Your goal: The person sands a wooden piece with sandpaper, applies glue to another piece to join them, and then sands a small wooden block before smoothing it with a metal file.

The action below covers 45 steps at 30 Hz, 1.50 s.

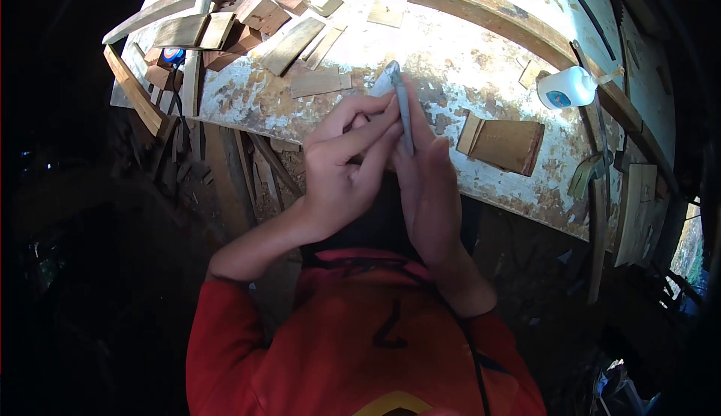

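Both hands meet over the near edge of the worktable, around a slim grey piece (402, 112) held nearly upright with its narrow end away from me. What kind of thing it is, I cannot make out. My left hand (347, 149) is closed, its fingertips pinching the side of the piece. Along the other side, my right hand (428, 172) supports it, fingers extended behind it and the thumb bent. The lower end is partly hidden between the hands.
The worn, paint-flaked worktable (511, 194) bears wooden blocks (261, 12) and thin strips (294, 45) at left. A flat brown wooden piece (507, 146) lies at right, near a white bottle (567, 88). A long wooden rail (481, 4) runs along the back.
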Tool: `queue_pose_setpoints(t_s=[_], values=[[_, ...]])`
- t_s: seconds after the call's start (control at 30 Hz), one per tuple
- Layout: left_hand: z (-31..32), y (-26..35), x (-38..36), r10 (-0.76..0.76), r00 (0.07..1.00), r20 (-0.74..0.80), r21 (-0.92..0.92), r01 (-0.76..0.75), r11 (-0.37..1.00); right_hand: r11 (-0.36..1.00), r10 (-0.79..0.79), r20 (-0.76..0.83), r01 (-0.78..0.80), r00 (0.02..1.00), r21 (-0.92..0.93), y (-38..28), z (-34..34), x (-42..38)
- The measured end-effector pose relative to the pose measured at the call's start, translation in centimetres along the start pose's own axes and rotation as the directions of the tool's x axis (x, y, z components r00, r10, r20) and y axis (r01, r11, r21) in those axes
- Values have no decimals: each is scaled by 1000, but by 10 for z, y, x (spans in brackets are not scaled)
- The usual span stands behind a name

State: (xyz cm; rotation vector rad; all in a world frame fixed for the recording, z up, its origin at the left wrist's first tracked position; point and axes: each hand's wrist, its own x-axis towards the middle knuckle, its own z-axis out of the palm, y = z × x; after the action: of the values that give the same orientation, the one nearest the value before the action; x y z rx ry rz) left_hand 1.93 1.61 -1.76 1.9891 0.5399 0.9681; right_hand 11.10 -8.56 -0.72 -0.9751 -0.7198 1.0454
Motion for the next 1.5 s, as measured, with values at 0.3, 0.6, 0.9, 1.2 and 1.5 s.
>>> queue_pose_setpoints(t_s=[0.3, 0.6, 0.9, 1.2, 1.5], values=[[0, -6, 1, 89, 996, 13, 41, -90, 995, 985, 55, -75, -42, 996, 166, 3, 5, -3], [0, -9, 4, 5, 1000, -24, 0, -5, 1000, 992, 1, -128, 15, 992, 125, -1, 19, -11], [3, 2, -3, 32, 999, -8, 4, -32, 999, 984, 33, -117, -12, 993, 178, -10, 7, -5], [-2, -5, 4, -8, 999, 54, 6, 8, 1000, 950, 102, -139, -55, 985, 306, -7, 4, -6], [-12, -11, 11, -45, 997, 65, -37, 47, 998, 986, 113, -114, -97, 987, 139, -4, 1, -4]])
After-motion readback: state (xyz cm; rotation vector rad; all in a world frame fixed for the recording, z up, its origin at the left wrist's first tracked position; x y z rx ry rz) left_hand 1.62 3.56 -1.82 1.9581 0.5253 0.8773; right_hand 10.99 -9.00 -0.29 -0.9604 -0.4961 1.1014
